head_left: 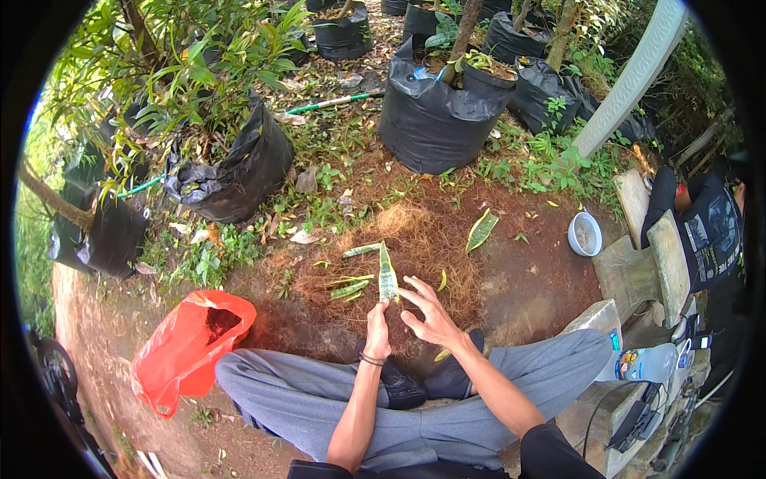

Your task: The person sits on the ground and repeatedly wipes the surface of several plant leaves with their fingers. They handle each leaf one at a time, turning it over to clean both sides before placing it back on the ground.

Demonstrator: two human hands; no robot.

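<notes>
A snake plant leaf (386, 273), green in the middle with yellow edges, stands upright with its tip pointing away from me. My left hand (377, 332) grips it at the lower end, thumb along the leaf. Beside its right edge is my right hand (432, 316), fingers spread; whether a fingertip touches the leaf, I cannot tell. Cut leaf pieces (350, 290) lie on the ground just left of the held leaf, and another piece (361, 250) lies behind them. Farther off to the right rests a broader leaf (481, 230).
Brown fibre (407, 219) covers the soil ahead. To the left sits a red plastic bag (187, 347) with dark material inside. A small white bucket (585, 234), a concrete bench (626, 275), a large clear bottle (650, 363) and another person (710, 231) are at right. Black planter bags (439, 120) stand behind.
</notes>
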